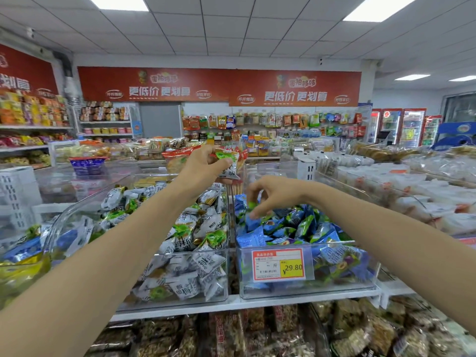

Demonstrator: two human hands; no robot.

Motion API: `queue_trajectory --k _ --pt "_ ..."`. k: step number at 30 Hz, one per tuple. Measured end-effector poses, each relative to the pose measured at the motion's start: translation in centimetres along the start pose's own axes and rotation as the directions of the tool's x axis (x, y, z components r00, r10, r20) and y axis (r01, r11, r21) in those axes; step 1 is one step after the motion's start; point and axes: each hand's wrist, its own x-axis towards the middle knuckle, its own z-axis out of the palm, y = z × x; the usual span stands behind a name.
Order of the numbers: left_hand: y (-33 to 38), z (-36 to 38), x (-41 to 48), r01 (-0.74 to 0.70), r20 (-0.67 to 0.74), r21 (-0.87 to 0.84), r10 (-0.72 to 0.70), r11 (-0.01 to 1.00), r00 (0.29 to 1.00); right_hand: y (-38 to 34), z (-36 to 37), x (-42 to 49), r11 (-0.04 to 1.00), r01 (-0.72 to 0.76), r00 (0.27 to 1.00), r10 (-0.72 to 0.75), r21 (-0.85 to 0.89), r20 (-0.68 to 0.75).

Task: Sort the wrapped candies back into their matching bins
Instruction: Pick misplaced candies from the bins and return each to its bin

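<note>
Bare forearms reach over two bins: left hand [203, 166] grips white candies [230, 164]; right hand [268, 195], fingers half-curled, should pinch only strays from the blue bin [306, 284].

Glossy film on the white-and-green candies [195, 243], crinkled and catching the ceiling light. Same shiny wrap on the blue candies [268, 228]. Both bins, the left bin [180, 296] and the right bin [342, 287], are clear, smooth hard plastic (reflections all over the walls). The price tag [279, 264] looks like matt paper behind a clear sleeve, though it's blurry. Shelf edge [231, 304]: smooth white, probably painted metal.
</note>
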Motion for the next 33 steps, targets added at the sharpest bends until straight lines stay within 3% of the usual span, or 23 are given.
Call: queue_trajectory --k 3,5,9,12,14,17,20,22,24,27,33 --pt "0.1 0.0 -0.1 -0.002 -0.002 -0.006 0.002 1.0 1.0 1.2 -2.3 -1.0 0.997 -0.019 0.985 0.006 -0.076 -0.173" --pt "0.3 0.0 -0.3 -0.01 -0.015 -0.007 0.01 1.0 1.0 0.9 -3.2 -2.1 0.999 0.024 0.986 -0.03 -0.037 -0.166" --pt "0.1 0.2 -0.4 -0.017 -0.041 0.017 0.017 1.0 0.999 -2.5 -2.0 -4.0 0.979 0.15 0.979 -0.166 0.14 0.116" --pt "0.2 0.5 -0.5 0.0 -0.042 0.007 0.0 1.0 0.999 -3.5 -0.2 -3.6 0.977 0.19 0.949 -0.208 0.098 0.237" --pt "0.4 0.5 -0.8 -0.004 -0.045 0.015 0.005 1.0 0.999 -2.7 -0.5 -3.3 0.98 0.172 0.968 -0.187 0.099 0.169" --pt "0.3 0.1 -1.1 0.003 -0.031 0.02 -0.003 1.0 1.0 0.1 -2.3 -3.1 0.998 0.051 0.997 -0.048 0.044 -0.064" --pt "0.2 -0.5 -1.7 -0.002 -0.038 0.032 0.003 1.0 0.999 3.2 -3.5 -2.8 0.977 -0.149 0.946 0.095 -0.155 -0.309" --pt "0.0 -0.9 -2.1 0.01 -0.053 0.026 -0.008 1.0 0.999 4.0 -3.6 -2.7 0.954 -0.222 0.914 0.131 -0.203 -0.385" --pt "0.0 -1.6 -2.7 0.026 -0.085 0.071 -0.02 0.997 0.996 3.7 -3.4 -2.5 0.975 -0.16 0.904 0.084 -0.152 -0.419" --pt "-0.1 -3.4 -3.7 0.028 -0.165 0.123 -0.007 0.992 0.986 0.7 -2.8 -2.0 0.993 0.062 0.889 -0.101 -0.101 -0.447" --pt "-1.9 -9.2 -5.5 0.111 -0.281 0.231 -0.043 0.967 0.959 -7.1 -0.5 0.8 0.953 0.293 0.887 -0.302 -0.079 -0.35"
